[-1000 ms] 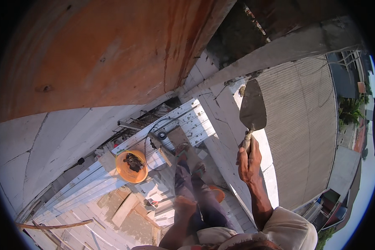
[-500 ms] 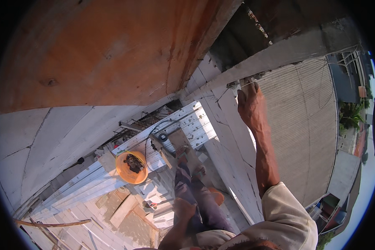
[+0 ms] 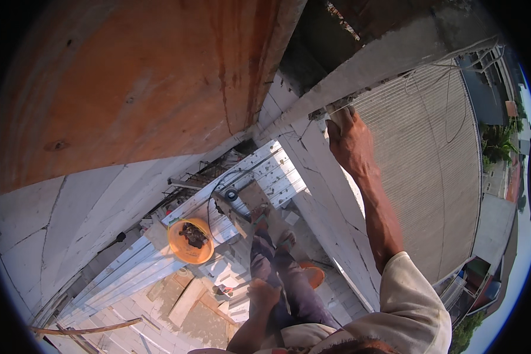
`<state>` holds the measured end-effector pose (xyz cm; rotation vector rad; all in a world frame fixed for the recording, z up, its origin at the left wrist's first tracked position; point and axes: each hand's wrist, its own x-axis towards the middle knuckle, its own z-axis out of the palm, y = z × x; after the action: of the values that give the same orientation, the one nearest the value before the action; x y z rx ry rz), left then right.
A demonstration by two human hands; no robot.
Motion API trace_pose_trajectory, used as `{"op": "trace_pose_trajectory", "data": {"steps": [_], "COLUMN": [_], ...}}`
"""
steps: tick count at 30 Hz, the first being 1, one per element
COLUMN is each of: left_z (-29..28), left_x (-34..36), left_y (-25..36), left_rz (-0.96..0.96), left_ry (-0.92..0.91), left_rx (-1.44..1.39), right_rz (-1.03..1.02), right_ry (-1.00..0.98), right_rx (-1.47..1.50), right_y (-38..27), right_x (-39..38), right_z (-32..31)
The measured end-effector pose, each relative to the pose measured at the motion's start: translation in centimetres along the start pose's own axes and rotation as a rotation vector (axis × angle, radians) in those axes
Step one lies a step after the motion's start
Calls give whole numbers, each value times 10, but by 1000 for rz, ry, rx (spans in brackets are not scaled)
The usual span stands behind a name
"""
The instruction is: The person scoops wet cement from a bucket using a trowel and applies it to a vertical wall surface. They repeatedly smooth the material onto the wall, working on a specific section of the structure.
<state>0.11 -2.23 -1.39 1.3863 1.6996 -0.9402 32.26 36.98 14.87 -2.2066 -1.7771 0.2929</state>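
Observation:
My right hand (image 3: pixel 351 138) reaches up to the top of a pale block wall (image 3: pixel 315 156), just below a grey concrete beam (image 3: pixel 389 56). Its fingers are bent round a small greyish piece at the gap under the beam; what that piece is, I cannot make out. Low by my thigh is my left hand (image 3: pixel 264 293), its fingers too indistinct to read. My sandalled feet stand on a worn board (image 3: pixel 255 197) and the light grey surface beside it. An orange bucket (image 3: pixel 190 255) with dark mortar-like stuff inside stands to the left of my legs.
A large orange-brown panel (image 3: pixel 130 76) hangs over the upper left, above a white block wall (image 3: pixel 94 200). White ribbed metal sheeting (image 3: pixel 277 171) runs below. Past the wall on the right lies a corrugated roof (image 3: pixel 419 171). A second orange container (image 3: pixel 312 275) sits beside my leg.
The whole view has shifted slightly, so the panel and beam sit a bit differently. My right hand stays at the gap under the beam, its wrist bent a little differently.

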Motion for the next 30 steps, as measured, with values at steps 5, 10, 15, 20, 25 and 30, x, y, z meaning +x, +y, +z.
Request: {"op": "trace_pose_trajectory", "data": {"steps": [5,10,15,20,25,30], "left_z": [1,-20,-30,-15,-19,-14], "left_x": [0,-4,-6,-2,2,-3], "left_y": [4,7,4,3,-1,5], "left_rz": [-32,-55,-40,-52,-30,-35], "left_ry": [-8,-101,-117,-69,-150,-57], "left_rx": [-2,-80,-114,-109,-92,-71], "right_rz": [92,114,35,56,164,68], "right_ry": [-13,-136,-129,-95,-202,-48], "right_rx": [23,155,228,166,217,122], "right_y": [-4,-19,-12,-2,-10,-7], "right_x": [-47,-15,18,-6,18,-36], "right_z": [-12,-7,-12,-3,-25,-3]}}
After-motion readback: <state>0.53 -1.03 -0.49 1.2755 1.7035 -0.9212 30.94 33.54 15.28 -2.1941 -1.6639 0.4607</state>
